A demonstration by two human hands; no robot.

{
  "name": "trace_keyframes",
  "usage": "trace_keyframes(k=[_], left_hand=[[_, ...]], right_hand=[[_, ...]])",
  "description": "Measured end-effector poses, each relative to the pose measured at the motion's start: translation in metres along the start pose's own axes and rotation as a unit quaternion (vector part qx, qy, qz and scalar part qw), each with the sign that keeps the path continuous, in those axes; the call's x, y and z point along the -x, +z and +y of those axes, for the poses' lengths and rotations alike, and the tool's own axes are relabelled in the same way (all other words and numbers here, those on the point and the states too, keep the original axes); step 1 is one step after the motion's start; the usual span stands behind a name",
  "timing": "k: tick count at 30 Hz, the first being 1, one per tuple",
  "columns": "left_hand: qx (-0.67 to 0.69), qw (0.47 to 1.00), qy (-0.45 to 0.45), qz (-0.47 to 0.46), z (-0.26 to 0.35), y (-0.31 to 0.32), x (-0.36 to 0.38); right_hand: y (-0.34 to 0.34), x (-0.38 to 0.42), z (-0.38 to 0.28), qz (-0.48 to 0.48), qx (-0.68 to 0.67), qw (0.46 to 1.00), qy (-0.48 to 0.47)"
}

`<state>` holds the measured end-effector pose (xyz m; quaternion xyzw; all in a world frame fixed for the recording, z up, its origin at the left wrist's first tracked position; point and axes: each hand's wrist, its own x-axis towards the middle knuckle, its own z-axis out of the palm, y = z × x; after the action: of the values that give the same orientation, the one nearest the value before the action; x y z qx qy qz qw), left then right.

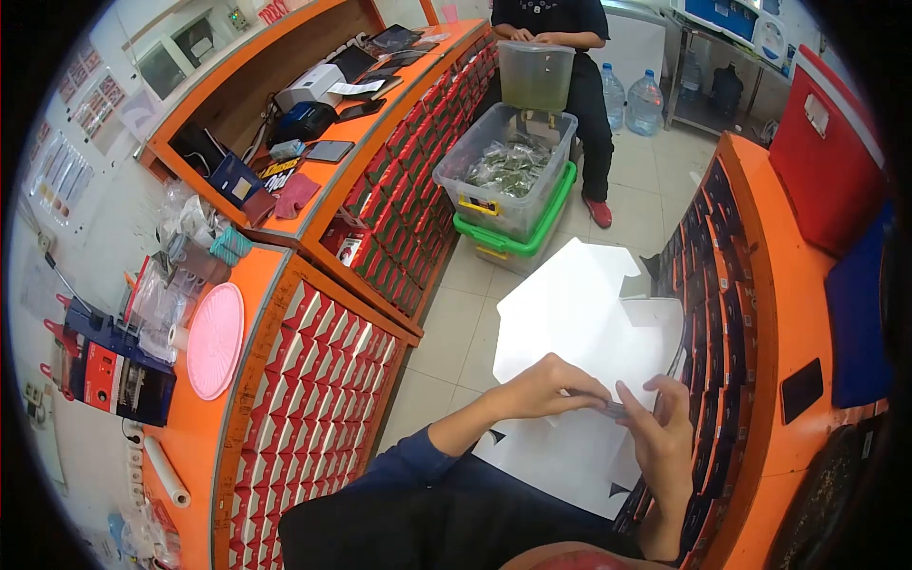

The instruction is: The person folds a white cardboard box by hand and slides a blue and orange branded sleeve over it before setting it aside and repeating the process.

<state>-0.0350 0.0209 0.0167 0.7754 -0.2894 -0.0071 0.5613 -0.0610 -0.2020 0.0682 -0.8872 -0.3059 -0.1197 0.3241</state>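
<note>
Both hands meet above large white sheets (570,304) that look like cut card, lying low in front of the body. My left hand (551,388) comes in from the left, its fingertips pinched on a small greyish item (615,409). On the right, my right hand (662,432) touches the same item with thumb and fingers bent round its other side. What the item is stays too small to make out. A folded white piece (655,318) stands partly raised just beyond the hands.
An orange counter (256,313) with a pink tray (216,340) runs along the left. Another orange counter (784,313) holds a phone (802,390) and red box (825,142). Ahead, a seated person (551,19) has a clear bin (503,176) of small bags.
</note>
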Motion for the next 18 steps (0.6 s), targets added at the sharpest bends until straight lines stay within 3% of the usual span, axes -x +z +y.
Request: trace_keyframes(k=[3, 5, 6, 7, 9, 10, 11, 14, 16, 18], left_hand=[[-0.005, 0.999, 0.023, -0.030, 0.009, -0.003, 0.000], [-0.112, 0.991, -0.007, -0.073, 0.019, -0.006, -0.001], [-0.114, 0.991, -0.007, -0.071, 0.020, -0.007, -0.001], [-0.054, 0.997, -0.046, -0.033, 0.021, -0.008, 0.000], [0.124, 0.986, -0.094, 0.064, 0.021, -0.004, 0.000], [0.240, 0.958, -0.104, 0.121, 0.021, -0.001, -0.002], [0.289, 0.935, -0.171, 0.113, 0.025, -0.002, -0.001], [0.360, 0.914, -0.116, 0.145, 0.033, 0.031, -0.003], [0.351, 0.911, -0.141, 0.165, 0.042, 0.040, -0.003], [0.201, 0.956, -0.052, 0.206, 0.041, 0.046, -0.005]], right_hand=[[0.000, -0.006, 0.004, 0.012, -0.029, 0.999, -0.007], [0.004, -0.006, 0.009, 0.029, -0.061, 0.997, -0.023], [0.009, 0.000, 0.015, 0.081, -0.020, 0.993, -0.087], [0.015, 0.006, 0.021, 0.132, 0.022, 0.979, -0.152], [0.030, 0.019, 0.033, 0.141, -0.009, 0.969, -0.204], [0.035, 0.023, 0.037, 0.150, -0.040, 0.955, -0.252], [0.039, 0.024, 0.036, 0.119, -0.019, 0.957, -0.264], [0.046, 0.003, 0.017, 0.142, -0.011, 0.966, -0.215], [0.056, 0.013, 0.030, 0.154, 0.012, 0.968, -0.198], [0.065, 0.022, 0.038, 0.124, -0.046, 0.988, -0.083]])
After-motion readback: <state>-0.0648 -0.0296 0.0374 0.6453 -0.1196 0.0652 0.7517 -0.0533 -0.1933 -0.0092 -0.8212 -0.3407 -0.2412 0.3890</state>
